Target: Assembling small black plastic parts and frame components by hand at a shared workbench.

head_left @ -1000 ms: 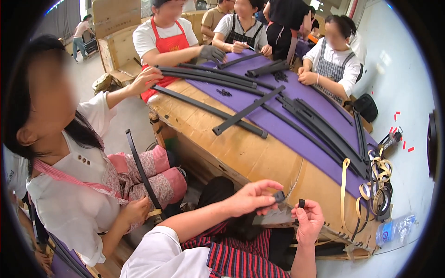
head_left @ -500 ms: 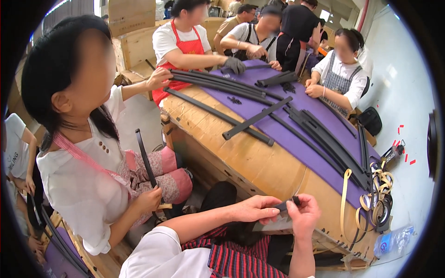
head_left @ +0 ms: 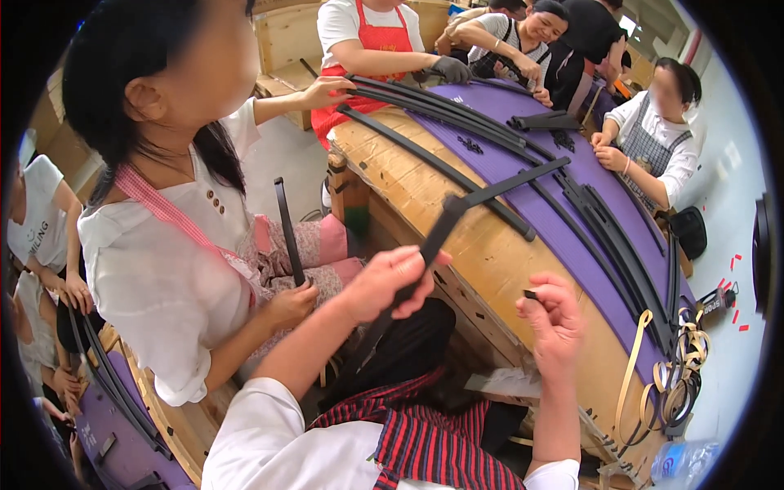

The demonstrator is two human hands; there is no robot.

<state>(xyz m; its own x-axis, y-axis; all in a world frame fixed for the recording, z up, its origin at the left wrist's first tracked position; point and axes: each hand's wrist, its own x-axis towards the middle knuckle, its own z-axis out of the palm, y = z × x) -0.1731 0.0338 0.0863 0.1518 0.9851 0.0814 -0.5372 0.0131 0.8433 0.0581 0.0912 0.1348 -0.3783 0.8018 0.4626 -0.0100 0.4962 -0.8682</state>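
My left hand (head_left: 398, 282) is closed round a long flat black strip (head_left: 436, 233), held aslant. Its blurred upper end overlaps a black bar (head_left: 514, 181) in the picture; whether they touch I cannot tell. The strip's lower end falls over my dark trousers. Off to the right, my right hand (head_left: 557, 327) pinches a small black piece (head_left: 530, 294) between thumb and forefinger, beside the table edge. The piece is too small to make out its kind.
A purple mat (head_left: 490, 155) covers part of the wooden table (head_left: 392, 139), with bundles of black strips (head_left: 616, 245) on it. Yellowish bands (head_left: 637, 351) and a plastic bottle (head_left: 684, 461) lie at the right end. A co-worker (head_left: 163, 261) sits close on my left, holding strips; others sit across.
My hands, close together on a dark piece before, are now apart. The left has moved left and up with the strip; the right has risen with the small piece. The whole view has shifted.
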